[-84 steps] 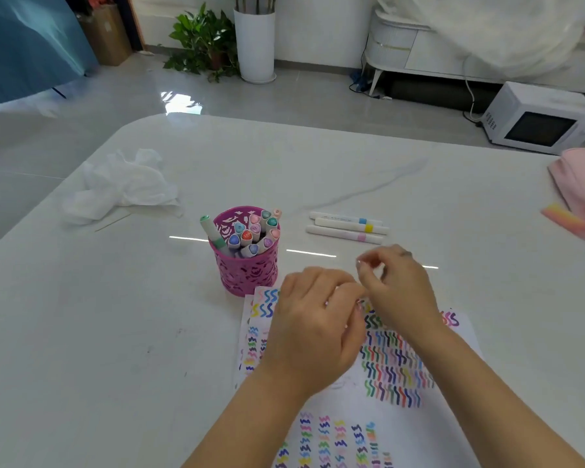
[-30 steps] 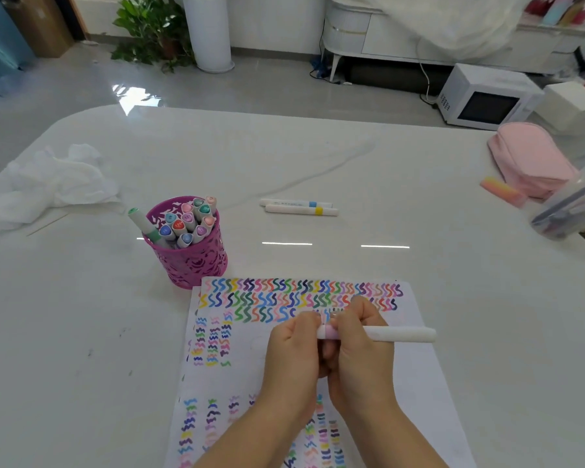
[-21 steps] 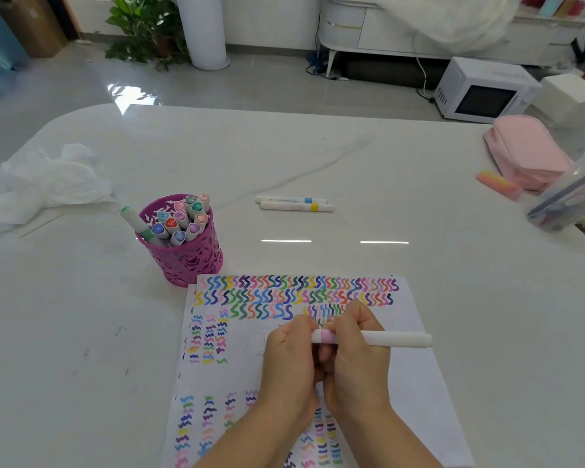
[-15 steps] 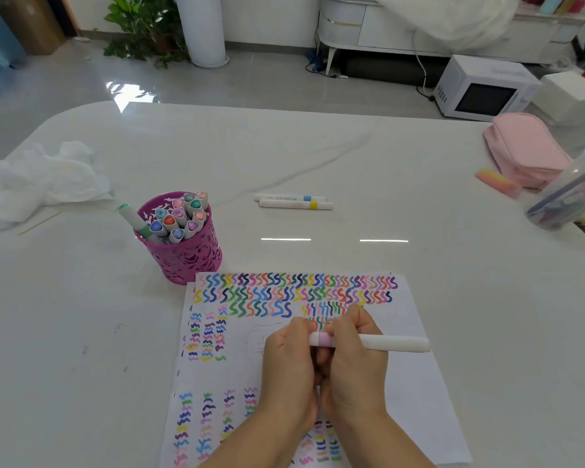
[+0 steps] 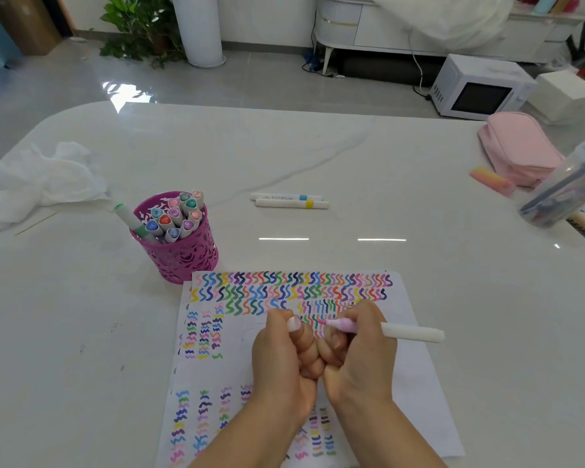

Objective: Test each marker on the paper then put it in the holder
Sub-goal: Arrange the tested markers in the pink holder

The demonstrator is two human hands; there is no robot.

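Observation:
My right hand [image 5: 358, 349] grips a white marker [image 5: 409, 332] with a pink band; its pink tip is bare and points left above the paper [image 5: 416, 383]. My left hand [image 5: 286, 352] is curled round the marker's white cap, just left of the tip. The paper is covered with rows of coloured squiggles. A magenta cut-out holder [image 5: 179, 255] with several markers stands at the paper's top left corner. Two white markers [image 5: 291, 201], one blue-banded and one yellow-banded, lie side by side beyond the paper.
A crumpled white cloth [image 5: 38, 184] lies at the far left. At the right edge are a pink pouch [image 5: 517, 146], an orange-pink eraser [image 5: 492, 180] and a clear tub of pens [image 5: 564, 187]. The floor beyond holds a microwave [image 5: 480, 87] and a potted plant [image 5: 139, 25].
The cap has come off the pink marker: my left hand pulled it leftward and the tip is now bare. One of the three loose markers left the table earlier.

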